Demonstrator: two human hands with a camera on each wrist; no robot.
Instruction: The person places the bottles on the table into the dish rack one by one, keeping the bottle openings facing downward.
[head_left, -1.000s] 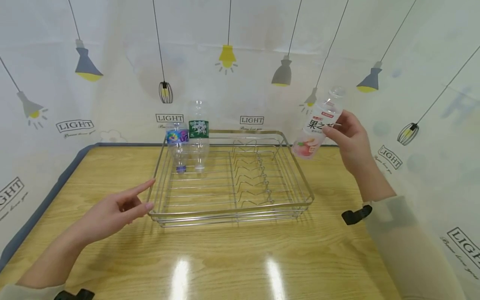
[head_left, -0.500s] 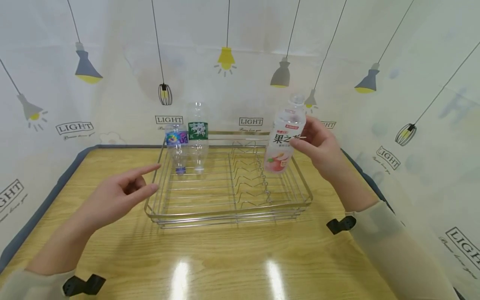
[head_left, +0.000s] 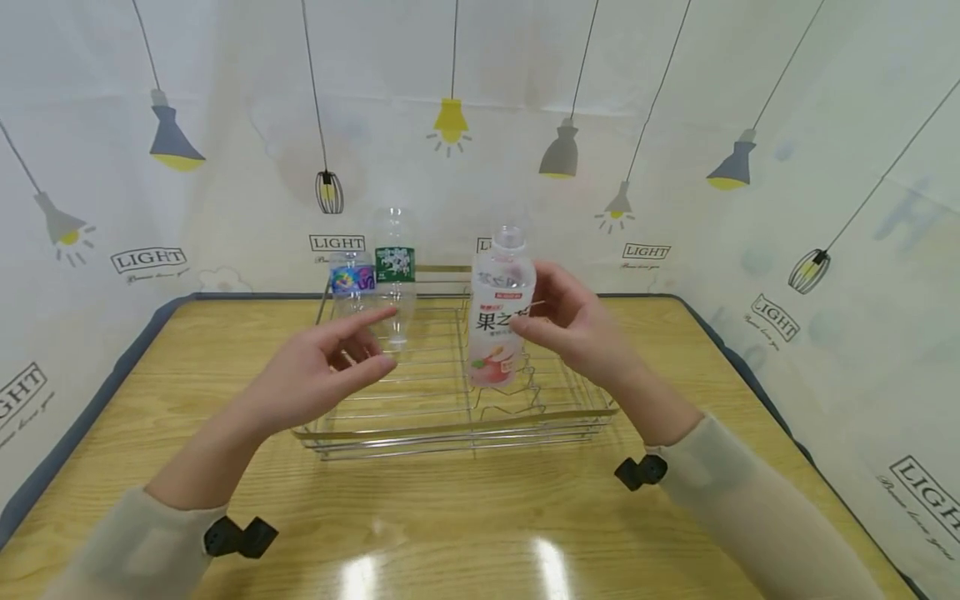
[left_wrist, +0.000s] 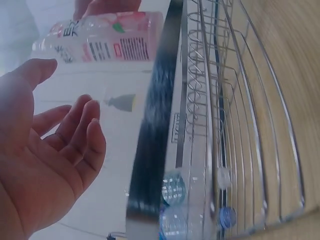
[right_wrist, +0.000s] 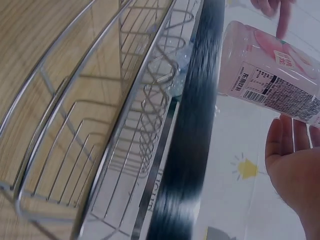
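Observation:
An uncapped clear plastic drink bottle (head_left: 491, 354) with a peach label stands upright in the air over the wire rack (head_left: 450, 432). My right hand (head_left: 581, 325) grips it from the right, thumb in front and fingers behind. To its left, my left hand (head_left: 322, 367) hovers over the rack with nothing in it, index finger and thumb extended toward the bottle. In the left wrist view that hand's fingers are loosely bent, apart from the peach bottle (left_wrist: 115, 37). Two more clear bottles stand cap-down in the rack's back left: one green-labelled (head_left: 395, 265), one blue-and-purple-labelled (head_left: 352, 279).
Wavy wire dividers (right_wrist: 150, 105) run through the right part of the rack. The rack sits on a wood-grain table (head_left: 420, 517). Behind it rises a pale wall covering (head_left: 510, 50) printed with hanging lamps.
My right hand has carried the peach bottle left from beyond the rack's right side to over its middle, turning it upright. My left hand has moved right, off the rack's left rim.

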